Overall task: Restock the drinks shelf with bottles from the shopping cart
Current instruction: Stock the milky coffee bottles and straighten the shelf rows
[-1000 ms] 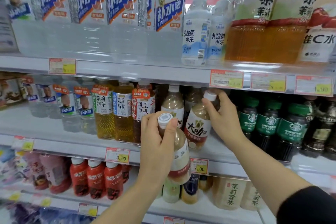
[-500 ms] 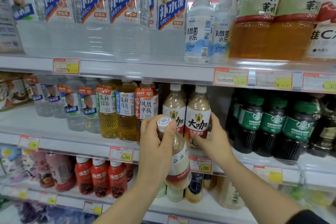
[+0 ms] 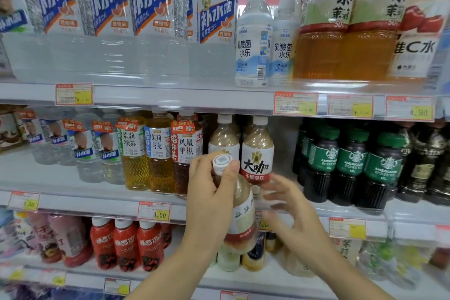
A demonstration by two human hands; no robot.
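Currently my left hand (image 3: 211,204) gripping milk-coffee bottle (image 3: 243,223) around neck; my right hand (image 3: 294,217) hovering beside it, fingers spread, empty.

glossy clear plastic latte bottle (image 3: 241,204), matt white cap (image 3: 221,162), paper price tags (image 3: 154,211), smooth shelf edge (image 3: 170,96)

I see an open slot on the middle shelf (image 3: 53,178) at one o'clock from the held bottle (image 3: 239,202), between the front latte bottle (image 3: 257,153) and the green coffee bottles (image 3: 323,161). Tea bottles (image 3: 158,153) wall off ten o'clock, and the upper shelf edge (image 3: 170,98) caps headroom.
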